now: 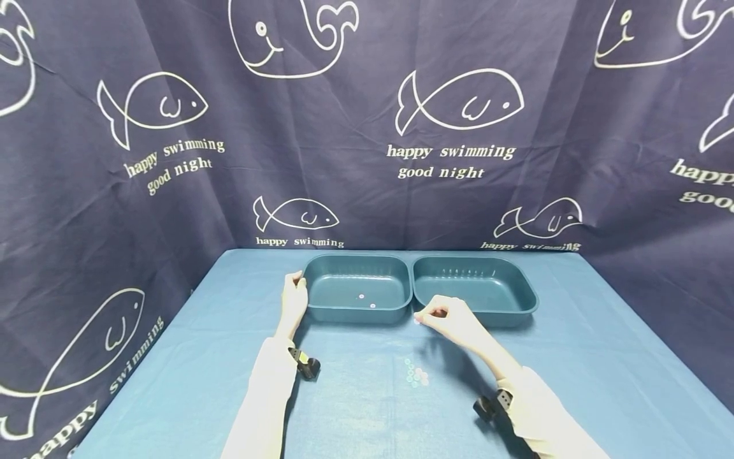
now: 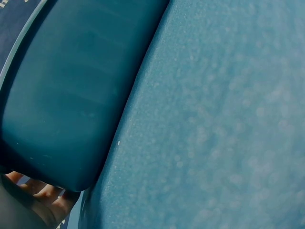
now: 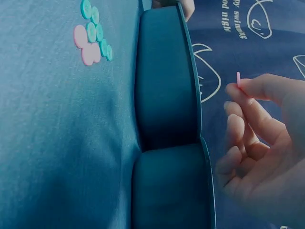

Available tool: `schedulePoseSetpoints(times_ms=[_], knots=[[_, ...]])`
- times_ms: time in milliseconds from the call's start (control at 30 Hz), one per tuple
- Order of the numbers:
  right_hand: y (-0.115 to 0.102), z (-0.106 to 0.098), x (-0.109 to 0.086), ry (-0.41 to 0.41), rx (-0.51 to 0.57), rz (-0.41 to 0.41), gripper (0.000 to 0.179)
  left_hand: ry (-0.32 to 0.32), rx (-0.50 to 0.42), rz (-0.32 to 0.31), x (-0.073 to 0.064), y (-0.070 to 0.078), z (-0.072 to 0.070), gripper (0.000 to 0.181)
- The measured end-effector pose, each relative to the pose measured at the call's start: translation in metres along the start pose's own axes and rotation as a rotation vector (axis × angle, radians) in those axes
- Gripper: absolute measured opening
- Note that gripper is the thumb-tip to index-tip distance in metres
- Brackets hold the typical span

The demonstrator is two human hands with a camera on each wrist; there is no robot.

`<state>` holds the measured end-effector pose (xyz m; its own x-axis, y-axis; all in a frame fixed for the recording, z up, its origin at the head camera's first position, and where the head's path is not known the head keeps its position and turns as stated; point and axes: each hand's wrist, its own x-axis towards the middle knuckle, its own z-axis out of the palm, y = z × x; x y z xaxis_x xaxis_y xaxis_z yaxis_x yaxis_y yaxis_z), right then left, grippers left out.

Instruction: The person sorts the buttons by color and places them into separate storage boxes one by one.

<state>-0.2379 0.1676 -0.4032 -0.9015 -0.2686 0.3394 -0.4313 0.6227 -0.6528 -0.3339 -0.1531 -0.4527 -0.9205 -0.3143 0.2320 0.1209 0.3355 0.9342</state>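
My left hand [image 1: 294, 298] grips the left end of the left teal tray [image 1: 350, 315]; its fingers [image 2: 50, 195] lie against that end. Two small pink buttons [image 1: 361, 296] rest inside this tray. Between thumb and index finger, my right hand [image 1: 453, 317] pinches a pink button [image 3: 238, 79]. This hand is in the air by the near side of the right teal tray [image 1: 487, 316], close to where the trays meet. On the cloth nearer the front lies a small group of teal buttons [image 3: 92, 32] and pink buttons [image 3: 88, 53].
The two trays stand side by side near the back of the blue-covered table [image 1: 355, 408]. A dark curtain [image 1: 367, 127] with white fish drawings hangs behind and to the sides. Each wrist carries a small black camera [image 1: 310, 368].
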Motion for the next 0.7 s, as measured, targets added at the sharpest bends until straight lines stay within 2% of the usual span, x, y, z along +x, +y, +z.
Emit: schedulePoseSetpoints(times_ms=[433, 700], knots=[[-0.005, 0.006, 0.021, 0.033, 0.049, 0.130, 0.008, 0.001, 0.000, 0.005, 0.003, -0.003, 0.000, 0.028], [-0.005, 0.012, 0.034, 0.035, 0.043, 0.146, 0.013, 0.021, 0.012, 0.032, 0.002, -0.002, 0.001, 0.027]])
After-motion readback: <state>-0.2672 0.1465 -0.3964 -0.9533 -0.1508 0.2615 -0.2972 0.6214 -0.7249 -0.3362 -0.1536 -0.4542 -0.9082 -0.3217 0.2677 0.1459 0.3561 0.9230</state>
